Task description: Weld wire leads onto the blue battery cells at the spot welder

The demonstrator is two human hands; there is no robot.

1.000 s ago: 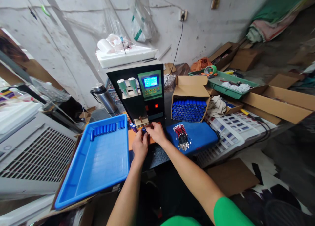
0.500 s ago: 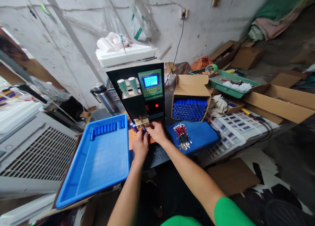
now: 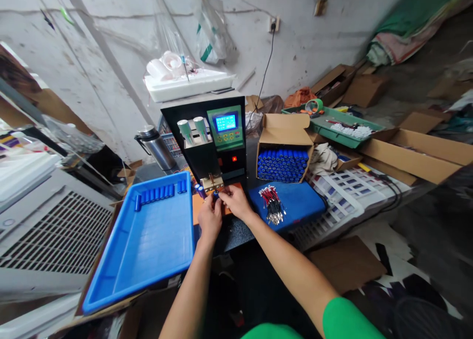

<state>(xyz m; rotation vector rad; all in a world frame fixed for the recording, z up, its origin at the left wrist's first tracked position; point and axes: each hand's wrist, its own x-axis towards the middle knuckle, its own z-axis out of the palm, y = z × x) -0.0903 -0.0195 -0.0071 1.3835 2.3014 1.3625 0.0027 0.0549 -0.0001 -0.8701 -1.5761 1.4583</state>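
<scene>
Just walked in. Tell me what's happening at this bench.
A person holds a small blue battery cell with both hands, left hand and right hand, right under the tip of the black welding machine. The blue tray on the left holds one row of cells; the cardboard box is full of them.

Both hands meet just below the welding machine [image 3: 212, 142], the left hand [image 3: 209, 217] beside the right hand [image 3: 233, 201], fingertips pinching a small battery cell [image 3: 215, 194] between them. Left of the fingers lies a tray [image 3: 148, 250] — a row of cells [image 3: 160, 193] along its far edge. Right of the fingers a bundle of wires [image 3: 272, 204] rests on a pad [image 3: 295, 201]; behind that stands an open box of cells [image 3: 284, 154]. A kettle [image 3: 157, 147] sits behind the tray.
</scene>
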